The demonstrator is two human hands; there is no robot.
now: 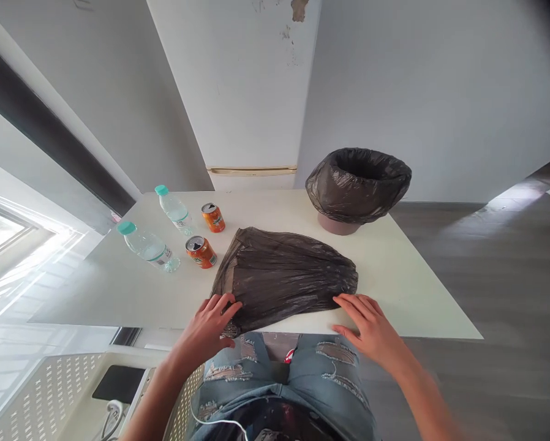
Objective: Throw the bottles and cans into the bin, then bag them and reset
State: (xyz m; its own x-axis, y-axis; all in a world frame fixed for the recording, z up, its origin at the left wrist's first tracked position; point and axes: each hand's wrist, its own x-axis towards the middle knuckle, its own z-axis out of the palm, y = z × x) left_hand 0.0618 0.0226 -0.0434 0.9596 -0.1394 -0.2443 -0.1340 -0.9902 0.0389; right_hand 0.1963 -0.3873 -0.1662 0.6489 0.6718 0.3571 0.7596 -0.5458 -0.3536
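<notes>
A black plastic garbage bag [288, 272] lies flattened on the white table in front of me, its gathered end to the right and its wide end to the left. My left hand [213, 321] rests at the bag's near left corner, fingers apart and touching the plastic. At the right end, my right hand [364, 318] has its fingers stretched out, the fingertips at the bag's near edge. Neither hand grips the bag visibly. Beyond it stands a bin [339, 225] lined with another black garbage bag [362, 187], which is folded over the rim.
Two clear bottles with teal caps, one nearer [149, 246] and one farther [174, 209], stand at the left beside two orange cans, one nearer [201, 252] and one farther [213, 218]. A white table [417, 288] ends close to my legs. Behind it is a white fridge [242, 92].
</notes>
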